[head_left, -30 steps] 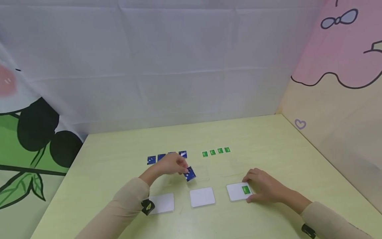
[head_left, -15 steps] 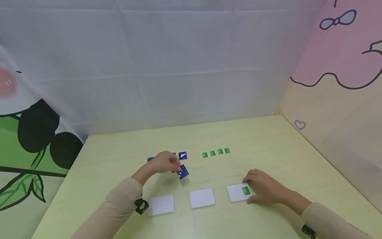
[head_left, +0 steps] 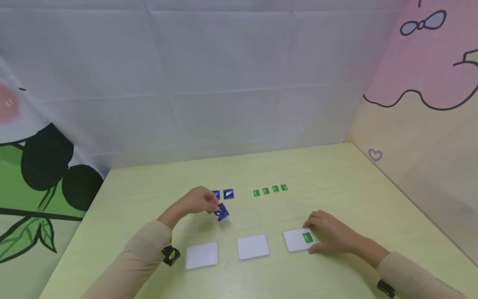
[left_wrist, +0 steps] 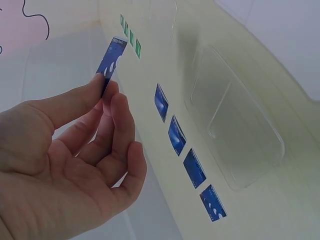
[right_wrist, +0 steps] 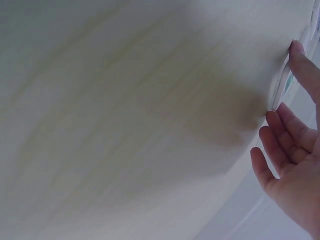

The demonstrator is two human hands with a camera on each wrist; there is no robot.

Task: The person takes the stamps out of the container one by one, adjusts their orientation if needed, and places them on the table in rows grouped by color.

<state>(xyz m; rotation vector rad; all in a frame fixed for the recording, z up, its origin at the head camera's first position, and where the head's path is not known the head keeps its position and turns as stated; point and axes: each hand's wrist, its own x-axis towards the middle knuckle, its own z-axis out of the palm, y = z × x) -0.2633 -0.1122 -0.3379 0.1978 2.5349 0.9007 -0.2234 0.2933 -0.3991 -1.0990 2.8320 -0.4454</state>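
Observation:
My left hand (head_left: 198,200) pinches a small blue picture card (head_left: 222,212) between thumb and fingertips, above the table. The same card (left_wrist: 111,59) stands tilted in the left wrist view, with the other fingers curled loosely beneath it. Past the hand lies a row of several blue cards (left_wrist: 194,168), partly covered by the hand in the head view. My right hand (head_left: 330,234) holds a flat white rounded case (head_left: 293,241) by its right-hand edges, thumb near and fingers far. On that case lies a small green card (head_left: 308,237).
Two more flat white cases, a middle one (head_left: 253,247) and a left one (head_left: 201,255), lie in the near row. Farther back is a row of several green cards (head_left: 275,188). A clear rounded plastic piece (left_wrist: 237,120) lies between the rows. White cloth (head_left: 224,83) hangs behind the table.
My left hand has moved left and slightly away with the blue card, covering the row's left end and uncovering the left white case. The right hand has stayed at its case.

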